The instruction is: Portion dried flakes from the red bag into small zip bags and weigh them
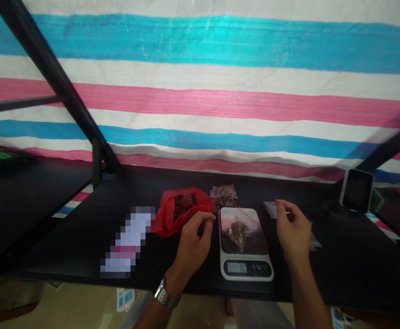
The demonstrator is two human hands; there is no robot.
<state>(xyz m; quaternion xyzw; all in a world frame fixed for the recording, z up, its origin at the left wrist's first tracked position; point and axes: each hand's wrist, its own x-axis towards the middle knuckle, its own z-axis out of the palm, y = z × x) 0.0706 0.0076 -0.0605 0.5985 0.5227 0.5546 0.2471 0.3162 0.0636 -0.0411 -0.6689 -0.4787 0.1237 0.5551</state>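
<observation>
A white kitchen scale (246,265) sits on the black table (83,237) in front of me. On its platform lies a small clear zip bag (237,233) with brown bits inside. My left hand (192,244) hovers just left of the scale, its fingers curled in a pinch beside a red plastic bag (179,211) of brown pieces; what it pinches is too small to make out. My right hand (292,228) is right of the scale, fingers closed on the edge of a small clear bag (271,209).
A filled clear bag (223,195) lies behind the scale. More clear bags (314,241) lie under my right hand. A small device on a stand (356,191) is at the right. A black frame post (97,164) rises at the left. A striped tarp (220,91) hangs behind.
</observation>
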